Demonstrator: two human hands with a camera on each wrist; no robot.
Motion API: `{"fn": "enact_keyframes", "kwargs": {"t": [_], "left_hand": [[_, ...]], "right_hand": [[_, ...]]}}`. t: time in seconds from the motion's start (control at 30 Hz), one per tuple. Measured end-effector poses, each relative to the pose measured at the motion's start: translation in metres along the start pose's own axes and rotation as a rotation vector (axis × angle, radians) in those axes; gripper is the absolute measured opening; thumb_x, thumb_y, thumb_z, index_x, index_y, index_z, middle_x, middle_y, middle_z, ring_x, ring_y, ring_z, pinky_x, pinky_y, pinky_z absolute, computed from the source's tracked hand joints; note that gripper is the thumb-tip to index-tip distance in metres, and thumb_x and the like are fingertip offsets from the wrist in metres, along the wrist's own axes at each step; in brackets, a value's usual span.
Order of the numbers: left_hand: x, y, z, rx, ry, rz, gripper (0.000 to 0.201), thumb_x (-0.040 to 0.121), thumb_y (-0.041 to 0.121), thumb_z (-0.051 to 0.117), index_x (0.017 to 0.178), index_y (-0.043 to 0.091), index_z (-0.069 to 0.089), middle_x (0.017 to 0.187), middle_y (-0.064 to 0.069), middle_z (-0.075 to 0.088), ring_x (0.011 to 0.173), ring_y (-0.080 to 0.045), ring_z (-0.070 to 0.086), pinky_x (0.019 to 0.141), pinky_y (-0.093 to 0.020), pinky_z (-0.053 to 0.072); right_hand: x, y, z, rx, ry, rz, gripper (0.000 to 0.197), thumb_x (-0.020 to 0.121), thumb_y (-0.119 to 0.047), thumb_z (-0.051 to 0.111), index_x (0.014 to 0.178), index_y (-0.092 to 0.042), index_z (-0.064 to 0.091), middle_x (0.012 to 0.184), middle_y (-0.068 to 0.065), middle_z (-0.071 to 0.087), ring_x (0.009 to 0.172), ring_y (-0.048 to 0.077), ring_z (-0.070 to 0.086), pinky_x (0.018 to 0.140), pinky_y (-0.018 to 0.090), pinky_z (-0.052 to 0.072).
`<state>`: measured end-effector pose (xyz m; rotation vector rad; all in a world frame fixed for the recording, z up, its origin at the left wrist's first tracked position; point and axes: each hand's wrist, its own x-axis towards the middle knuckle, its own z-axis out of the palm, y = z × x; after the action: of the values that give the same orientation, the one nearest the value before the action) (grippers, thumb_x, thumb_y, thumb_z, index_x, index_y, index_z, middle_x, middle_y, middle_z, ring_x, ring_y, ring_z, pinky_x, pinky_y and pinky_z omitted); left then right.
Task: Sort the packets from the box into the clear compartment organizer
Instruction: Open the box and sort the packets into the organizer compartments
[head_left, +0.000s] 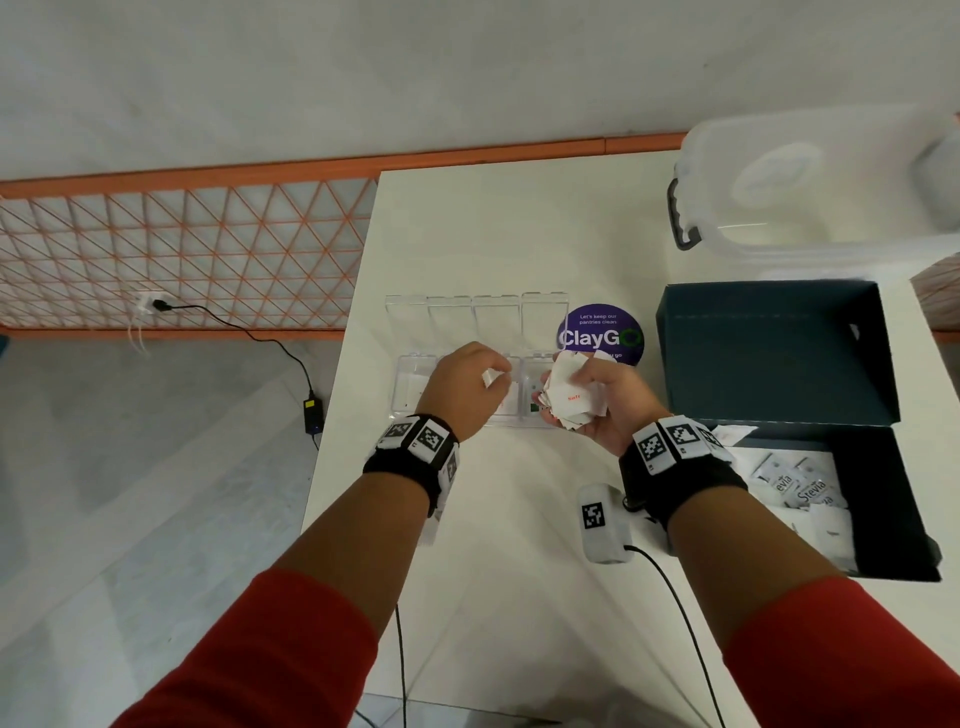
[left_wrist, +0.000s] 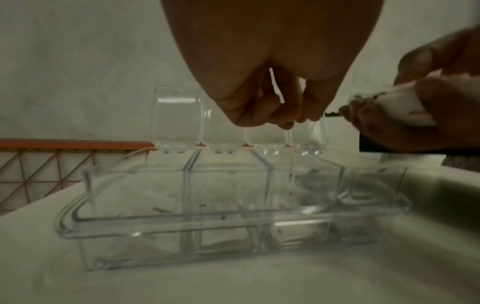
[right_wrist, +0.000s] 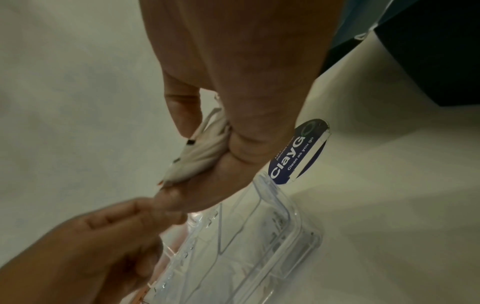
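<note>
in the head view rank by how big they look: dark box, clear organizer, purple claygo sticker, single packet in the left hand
1. dark box
2. clear organizer
3. purple ClayGo sticker
4. single packet pinched by the left hand

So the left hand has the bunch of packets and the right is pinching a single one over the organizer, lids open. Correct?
Not quite: the hands are swapped. In the head view the right hand holds the bunch of packets, and the left hand pinches a single packet over the organizer. Its lids do stand open.
</note>
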<state>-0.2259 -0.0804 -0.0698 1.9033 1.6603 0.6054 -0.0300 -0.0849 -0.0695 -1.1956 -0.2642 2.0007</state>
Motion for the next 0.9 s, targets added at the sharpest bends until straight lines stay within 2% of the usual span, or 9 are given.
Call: {"fn": "enact_keyframes", "kwargs": {"t": [0.1,0.23,0.33,0.43,0.53,0.63,0.73,0.8,0.9], "left_hand": [[-0.003,0.015,-0.001,-0.202,0.042,-0.021,0.001,0.084,0.024,0.069,0.084,0.024,0.069,0.085,0.012,0.063,0.060,0.000,0.051,0.062,-0.009,0.040],[-0.008,0.033,0.004,-0.301,-0.046,-0.092,0.024,0.074,0.041,0.079,0.092,0.030,0.067,0.086,0.010,0.061,0.063,0.005,0.051,0.061,-0.008,0.043],[-0.011,0.039,0.008,-0.277,-0.107,-0.120,0.034,0.070,0.032,0.084,0.098,0.026,0.065,0.088,0.009,0.056,0.064,0.003,0.052,0.063,-0.010,0.043],[-0.011,0.038,0.007,-0.344,-0.077,-0.180,0.028,0.074,0.020,0.081,0.095,0.025,0.064,0.087,0.010,0.059,0.066,0.005,0.054,0.061,-0.008,0.042],[-0.011,0.036,0.001,-0.396,-0.068,-0.218,0.023,0.079,0.016,0.077,0.096,0.025,0.064,0.085,0.007,0.065,0.065,0.007,0.056,0.062,-0.007,0.041],[-0.012,0.034,-0.007,-0.390,-0.073,-0.207,0.039,0.084,0.012,0.069,0.117,0.031,0.060,0.096,0.007,0.065,0.067,-0.007,0.057,0.070,-0.018,0.046],[-0.012,0.033,-0.012,-0.331,-0.137,-0.150,0.052,0.088,0.008,0.059,0.133,0.035,0.054,0.104,0.011,0.058,0.066,-0.006,0.052,0.072,-0.018,0.045],[-0.012,0.033,-0.014,-0.263,-0.184,-0.133,0.046,0.089,0.009,0.057,0.129,0.033,0.059,0.101,0.010,0.055,0.074,-0.007,0.053,0.077,-0.022,0.046],[-0.010,0.032,-0.019,-0.214,-0.180,-0.153,0.027,0.088,0.013,0.060,0.107,0.029,0.069,0.097,0.006,0.061,0.082,-0.011,0.058,0.077,-0.025,0.047]], "right_hand": [[0.001,0.004,0.004,-0.006,-0.020,-0.026,0.033,0.086,0.005,0.044,0.114,-0.005,0.059,0.092,0.017,0.068,0.082,0.035,0.070,0.061,0.040,0.059],[0.000,0.009,0.008,-0.049,-0.037,-0.095,0.039,0.086,0.004,0.044,0.120,-0.003,0.062,0.101,0.019,0.067,0.079,0.029,0.069,0.057,0.035,0.057],[0.000,0.011,0.009,-0.046,-0.054,-0.110,0.036,0.087,0.004,0.044,0.115,-0.007,0.063,0.097,0.017,0.068,0.074,0.026,0.070,0.053,0.032,0.054],[-0.002,0.013,0.009,-0.029,-0.089,-0.121,0.029,0.085,0.003,0.052,0.107,-0.010,0.064,0.098,0.015,0.071,0.078,0.027,0.071,0.055,0.034,0.056],[-0.004,0.015,0.006,-0.003,-0.139,-0.145,0.028,0.082,0.005,0.062,0.107,-0.006,0.063,0.098,0.018,0.071,0.080,0.030,0.071,0.060,0.036,0.058],[-0.005,0.018,0.006,0.012,-0.171,-0.164,0.029,0.085,0.010,0.058,0.110,-0.004,0.061,0.101,0.019,0.070,0.082,0.032,0.069,0.064,0.037,0.058],[-0.005,0.021,0.008,-0.005,-0.161,-0.179,0.032,0.085,0.011,0.057,0.114,-0.003,0.060,0.103,0.020,0.069,0.082,0.033,0.068,0.063,0.036,0.057],[-0.004,0.023,0.011,0.000,-0.132,-0.182,0.034,0.085,0.012,0.057,0.117,-0.001,0.059,0.107,0.020,0.069,0.082,0.032,0.070,0.060,0.035,0.057],[-0.002,0.022,0.015,-0.016,-0.114,-0.191,0.032,0.085,0.012,0.057,0.114,-0.002,0.058,0.102,0.019,0.065,0.075,0.029,0.070,0.055,0.034,0.055]]}}
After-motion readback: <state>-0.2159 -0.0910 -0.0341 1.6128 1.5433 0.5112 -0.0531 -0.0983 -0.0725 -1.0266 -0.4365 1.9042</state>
